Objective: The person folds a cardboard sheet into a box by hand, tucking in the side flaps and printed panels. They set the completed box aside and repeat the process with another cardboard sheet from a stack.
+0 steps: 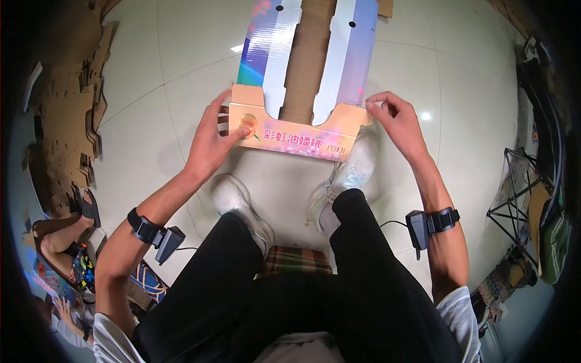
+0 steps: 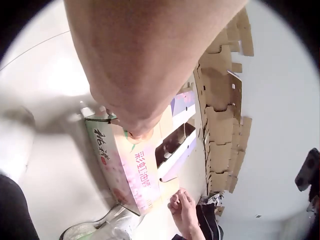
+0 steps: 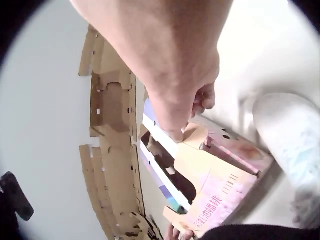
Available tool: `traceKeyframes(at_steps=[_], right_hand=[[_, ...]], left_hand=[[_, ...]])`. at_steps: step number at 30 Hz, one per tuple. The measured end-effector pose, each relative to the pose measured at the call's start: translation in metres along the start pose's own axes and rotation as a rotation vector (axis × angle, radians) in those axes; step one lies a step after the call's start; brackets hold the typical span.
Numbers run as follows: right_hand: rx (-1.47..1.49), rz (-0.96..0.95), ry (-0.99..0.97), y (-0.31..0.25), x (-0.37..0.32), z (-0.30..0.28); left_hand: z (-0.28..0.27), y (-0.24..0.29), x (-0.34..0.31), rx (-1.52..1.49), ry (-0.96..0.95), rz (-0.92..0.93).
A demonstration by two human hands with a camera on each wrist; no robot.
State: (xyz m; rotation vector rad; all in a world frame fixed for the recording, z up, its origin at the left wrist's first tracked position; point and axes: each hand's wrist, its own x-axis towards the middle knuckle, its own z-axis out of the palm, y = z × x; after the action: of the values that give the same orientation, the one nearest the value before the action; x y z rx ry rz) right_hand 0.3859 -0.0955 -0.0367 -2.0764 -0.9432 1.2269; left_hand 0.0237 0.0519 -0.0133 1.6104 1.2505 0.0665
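Observation:
A printed cardboard fruit box [image 1: 302,136] with a peach picture and Chinese lettering stands on the floor in front of the feet. Its top has a long slot between two white-edged side flaps, and the orange front panel has raised tabs at both corners. My left hand [image 1: 210,136] grips the front left corner, thumb on the peach picture and fingers around the side. At the front right corner, my right hand [image 1: 396,121] pinches the edge of the orange tab [image 3: 196,134], its other fingers curled. Part of the left fingers is hidden behind the wrist in the left wrist view.
Stacked flat cardboard [image 1: 69,115] leans along the left wall. White shoes [image 1: 241,202] stand close to the box's front edge. Another person's leg [image 1: 63,242] is at far left. A black metal rack [image 1: 514,199] stands at right on the tiled floor.

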Motion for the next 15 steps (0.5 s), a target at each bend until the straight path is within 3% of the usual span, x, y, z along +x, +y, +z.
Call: traceKeyframes(at_steps=[3, 6, 9, 15], right_hand=[[-0.04, -0.024, -0.047, -0.004, -0.022, 0.004], [-0.011, -0.061, 0.024, -0.007, -0.032, 0.011], [-0.016, -0.132, 0.045, -0.01, -0.035, 0.016], [-0.058, -0.146, 0.072, -0.015, -0.031, 0.027]], left_hand=[[-0.001, -0.007, 0.001, 0.266, 0.031, 0.135], [-0.006, -0.006, 0.008, 0.219, 0.037, 0.14], [-0.015, 0.007, 0.019, 0.256, 0.004, 0.032], [-0.018, 0.018, 0.036, 0.395, -0.064, 0.055]])
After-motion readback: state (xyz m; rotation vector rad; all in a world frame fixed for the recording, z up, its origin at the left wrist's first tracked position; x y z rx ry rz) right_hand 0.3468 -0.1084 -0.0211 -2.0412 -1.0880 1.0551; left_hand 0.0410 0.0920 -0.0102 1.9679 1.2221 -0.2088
